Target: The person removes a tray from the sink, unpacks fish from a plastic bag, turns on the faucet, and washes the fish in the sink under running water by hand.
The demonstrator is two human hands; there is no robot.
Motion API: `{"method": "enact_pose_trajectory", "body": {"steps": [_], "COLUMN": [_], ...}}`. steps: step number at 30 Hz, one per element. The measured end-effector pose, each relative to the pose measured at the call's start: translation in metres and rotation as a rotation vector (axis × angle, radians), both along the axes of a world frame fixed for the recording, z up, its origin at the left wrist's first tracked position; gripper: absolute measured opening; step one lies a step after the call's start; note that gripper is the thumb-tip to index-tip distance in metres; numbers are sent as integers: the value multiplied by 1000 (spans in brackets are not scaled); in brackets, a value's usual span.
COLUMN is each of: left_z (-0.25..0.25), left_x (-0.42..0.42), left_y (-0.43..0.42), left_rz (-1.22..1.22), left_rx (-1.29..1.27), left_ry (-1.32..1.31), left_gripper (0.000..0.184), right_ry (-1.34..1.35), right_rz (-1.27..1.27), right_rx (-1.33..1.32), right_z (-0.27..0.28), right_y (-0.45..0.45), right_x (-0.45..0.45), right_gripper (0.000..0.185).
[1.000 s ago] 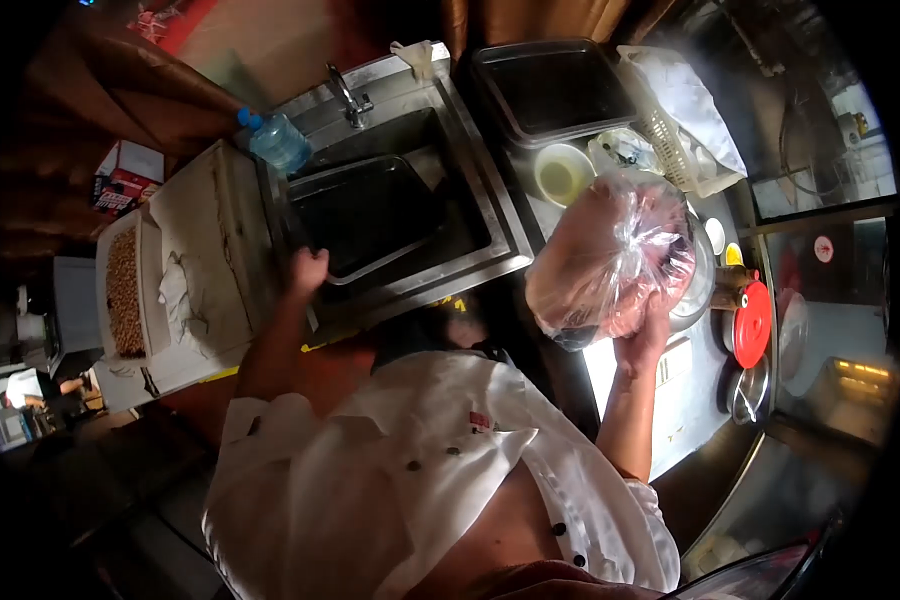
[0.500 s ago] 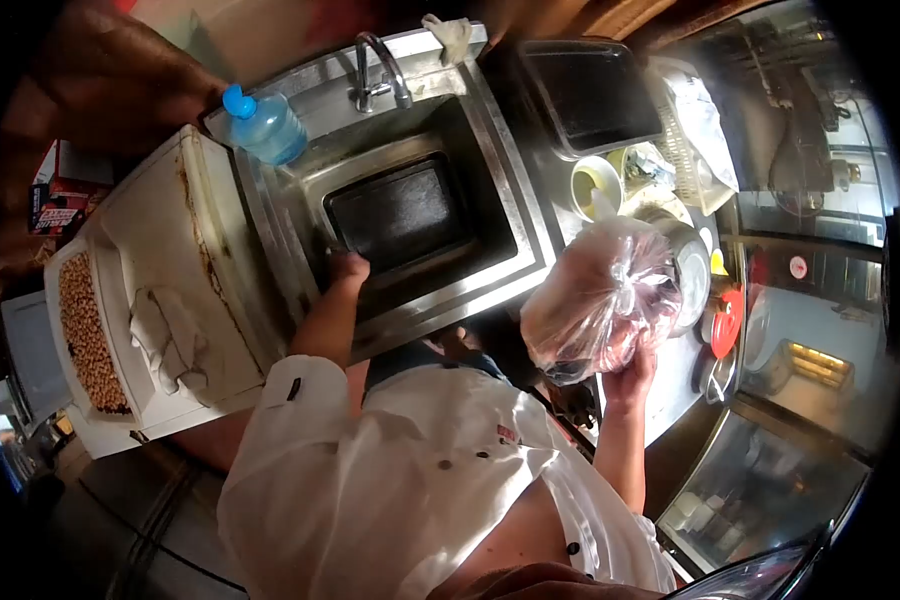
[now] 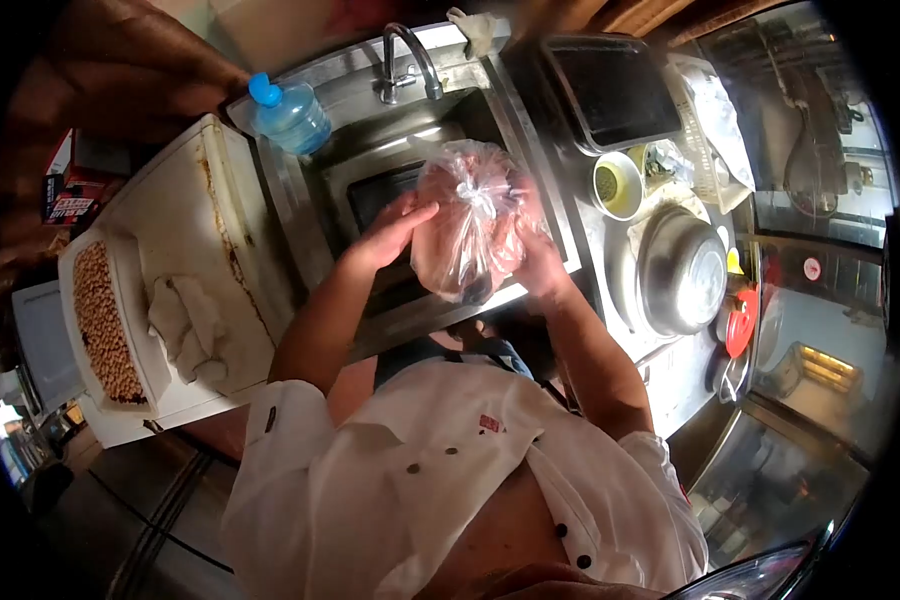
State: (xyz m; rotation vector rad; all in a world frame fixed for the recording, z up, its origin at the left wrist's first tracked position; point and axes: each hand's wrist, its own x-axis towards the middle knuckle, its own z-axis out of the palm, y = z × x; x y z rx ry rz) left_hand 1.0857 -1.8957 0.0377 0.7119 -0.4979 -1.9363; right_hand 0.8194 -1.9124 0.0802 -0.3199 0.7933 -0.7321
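At the centre of the frame, the person holds a clear plastic bag (image 3: 465, 240) of pinkish contents, probably meat, over the stainless-steel sink (image 3: 532, 150). Supporting it two-handed seems the step in hand; moving so soft a load calls for even pressure. The left hand (image 3: 398, 232) and right hand (image 3: 542, 262) cup opposite sides, forearms angling inward, right fingers blurred.

Hands (image 3: 395, 235) holding a clear bag (image 3: 467, 235), metal sink (image 3: 370, 150) beneath

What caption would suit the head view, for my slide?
Left hand and right hand hold a filled plastic bag above the sink.
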Motion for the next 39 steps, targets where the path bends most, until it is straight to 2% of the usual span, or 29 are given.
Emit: {"method": "enact_pose_trajectory", "body": {"steps": [2,4,5,6,8,9,10,12,14,20,22,23,25,30,32,33,34,35,37,38,39], "left_z": [0,3,6,9,16,19,21,12,8,19,18,14,-3,-47,-58,-45,-63,-91,-91,-79,-69], "left_x": [6,4,3,0,-7,-9,-11,-12,-5,-1,-3,-4,-3,10,21,31,37,43,44,44,44], "left_y": [5,11,12,13,16,16,15,14,13,7,6,4,1,-9,-9,-11,-13,-16,-21,-25,-30], "left_rz": [118,150,177,200,206,209,214,238,237,194,235,231,304,288,290,134,133,96,55,52,-27], "left_rx": [-1,22,-40,-101,-129,-152,-177,-202,-231,-248,-284,-284,-186,-171,-87,-87,-85,-158,-301,-298,-266], "left_ry": [-172,-201,-209,-217,-222,-247,-273,-294,-380,-418,-452,-451,-489,-598,-758,-806,-807,-958,-1241,-1246,-1374], "left_gripper": [48,46,46,46,46,46,46,44,40,33,32,32,31,32,55,63,63,64,63,63,61], "right_ry": [29,486,708,779,1289,1398,1245,1109,1200,1164,1395,1398,1168,1121,741,543,542,492,294,287,327], "right_rz": [34,277,368,401,344,151,93,368,479,356,363,361,343,246,30,31,32,-9,-35,-1,12], "right_rx": [-41,-212,-322,-490,-782,-1035,-1015,-857,-907,-965,-1003,-1000,-863,-656,-444,-253,-250,-147,-31,-45,-68], "right_z": [-8,-28,-12,-31,-10,-14,-15,19,48,10,17,17,14,18,19,36,42,46,38,38,40], "right_y": [-14,-25,-28,-34,-31,-31,-34,-36,-32,-43,-43,-44,-48,-49,-59,-66,-62,-55,-45,-41,-39], "right_x": [-1,-9,-7,-10,-4,-2,2,19,39,58,57,52,37,14,-11,-13,-7,2,15,24,36], "right_gripper": [33,37,45,52,58,62,63,55,43,37,30,30,25,27,25,19,19,18,16,15,16]}}
